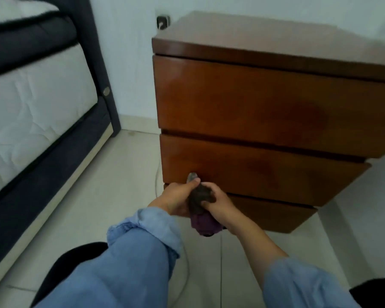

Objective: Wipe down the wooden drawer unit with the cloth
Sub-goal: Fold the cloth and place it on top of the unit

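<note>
On the pale tiled floor (102,196) beside the bed, the wooden drawer unit (253,112) is standing while the left hand (176,196) and right hand (218,204) are both gripping the bunched purple cloth (201,210) at its lower-left corner, seemingly regathering it; next, pressing it flat against a drawer front.

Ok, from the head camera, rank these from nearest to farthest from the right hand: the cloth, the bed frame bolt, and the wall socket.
1. Cloth: gripped in the right hand itself.
2. Bed frame bolt: up to the left, on the dark post.
3. Wall socket: farthest, on the wall behind the drawer unit.
</note>
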### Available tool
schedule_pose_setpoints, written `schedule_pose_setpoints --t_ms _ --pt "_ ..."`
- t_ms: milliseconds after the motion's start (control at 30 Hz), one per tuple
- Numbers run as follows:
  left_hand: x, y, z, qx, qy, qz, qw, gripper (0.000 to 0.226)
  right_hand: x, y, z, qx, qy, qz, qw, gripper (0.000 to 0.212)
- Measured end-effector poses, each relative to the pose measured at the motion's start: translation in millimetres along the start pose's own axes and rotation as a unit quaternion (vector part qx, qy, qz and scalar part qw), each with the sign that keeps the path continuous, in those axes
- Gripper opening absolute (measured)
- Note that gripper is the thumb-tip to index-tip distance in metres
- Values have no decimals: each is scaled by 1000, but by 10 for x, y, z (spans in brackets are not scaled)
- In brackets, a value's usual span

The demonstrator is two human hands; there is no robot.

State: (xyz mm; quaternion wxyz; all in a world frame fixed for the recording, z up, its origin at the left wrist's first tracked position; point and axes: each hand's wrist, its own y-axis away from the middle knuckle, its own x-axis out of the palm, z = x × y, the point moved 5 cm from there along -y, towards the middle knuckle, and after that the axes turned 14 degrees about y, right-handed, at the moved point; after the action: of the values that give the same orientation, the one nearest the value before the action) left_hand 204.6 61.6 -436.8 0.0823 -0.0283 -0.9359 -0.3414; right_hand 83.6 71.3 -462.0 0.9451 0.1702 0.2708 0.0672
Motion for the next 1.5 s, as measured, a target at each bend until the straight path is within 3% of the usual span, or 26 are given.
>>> schedule_pose_setpoints --t_ms 100,233,300,400,500,567,633,733,933,1100,1200,1300,1400,1500 --pt "107 138 -299 78 -77 -28 994 33 -340 252 285 -58 -17 -41 997 51" --pt "280 434 -677 96 -21 9 995 18 -838 504 578 -62 -75 -83 992 47" --pt "430 655 -938 127 -8 41 991 26 -1132 651 658 -39 -75 -99 992 57" --pt "674 959 -1268 158 -7 85 984 43 -1350 776 733 -9 -54 -40 998 90" --pt "983 1277 -1554 190 9 137 972 33 -1509 881 937 -33 -102 52 993 107" --pt "1157 1451 -1720 206 18 168 964 23 -1650 950 1108 -74 -182 93 976 97" --pt "1291 1605 -1931 239 16 173 955 18 -1886 1087 1327 -130 -260 97 952 69" --pt "1436 1785 -2255 287 -18 162 944 38 -2304 1250 1594 -191 -313 52 929 46" --pt "1869 1925 -2802 355 -27 182 916 36 -3292 1335 2032 -259 -273 -57 925 46" --pt "2313 1820 -3117 383 -41 170 907 9 -3958 1239 2229 -250 -239 -182 920 37" --pt "2627 1813 -3358 426 -36 188 884 14 -4339 1219 2399 -265 -197 -260 907 25" --pt "2876 1815 -3538 481 -16 205 852 24 -4629 1188 2437 -270 -128 -338 892 28" --pt "2978 1654 -3439 475 -51 209 853 27 -4688 1081 2199 -246 -89 -353 899 35" --pt "2934 1376 -3200 418 -143 213 872 27 -4566 1004 1808 -211 -42 -290 932 38"
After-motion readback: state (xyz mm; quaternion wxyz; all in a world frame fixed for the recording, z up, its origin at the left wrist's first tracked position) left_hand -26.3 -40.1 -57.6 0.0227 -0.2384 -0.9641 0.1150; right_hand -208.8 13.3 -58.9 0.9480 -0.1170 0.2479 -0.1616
